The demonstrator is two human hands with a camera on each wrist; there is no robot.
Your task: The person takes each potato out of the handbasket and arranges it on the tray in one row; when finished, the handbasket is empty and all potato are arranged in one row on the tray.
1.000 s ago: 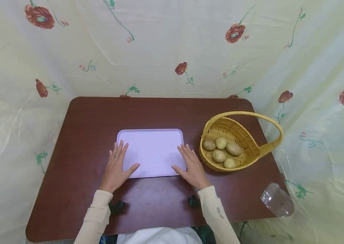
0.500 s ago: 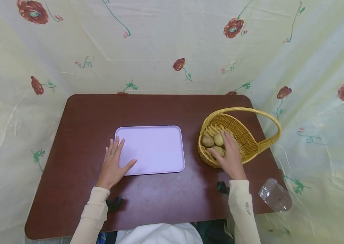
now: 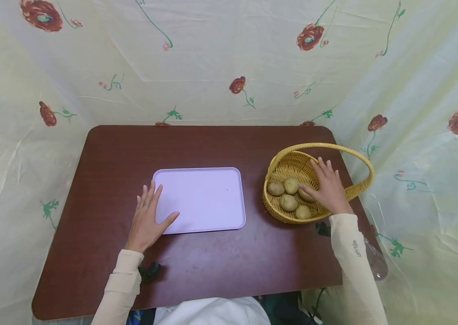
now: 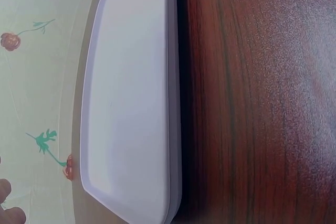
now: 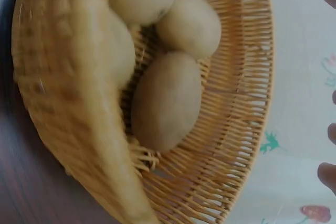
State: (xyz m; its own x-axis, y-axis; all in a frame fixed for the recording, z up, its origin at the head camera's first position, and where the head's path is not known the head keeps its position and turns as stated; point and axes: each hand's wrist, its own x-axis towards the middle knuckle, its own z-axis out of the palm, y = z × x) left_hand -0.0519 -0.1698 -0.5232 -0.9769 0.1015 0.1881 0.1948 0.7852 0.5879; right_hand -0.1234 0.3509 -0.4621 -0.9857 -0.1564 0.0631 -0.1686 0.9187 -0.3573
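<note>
Head view: the right hand [image 3: 328, 189] sits in the yellow basket [image 3: 289, 164] over the potatoes [image 3: 288, 202], fingers straight, holding nothing. The left hand [image 3: 146, 221] lies flat and spread on the table [image 3: 212, 144], touching the purple tray [image 3: 200, 198].

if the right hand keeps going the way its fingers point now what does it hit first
Probably the far inner wall of the wicker basket. The right hand lies over the basket, fingers pointing away and leftward, thumb by a potato. Depth is unclear, so it might pass above the rim.
</note>
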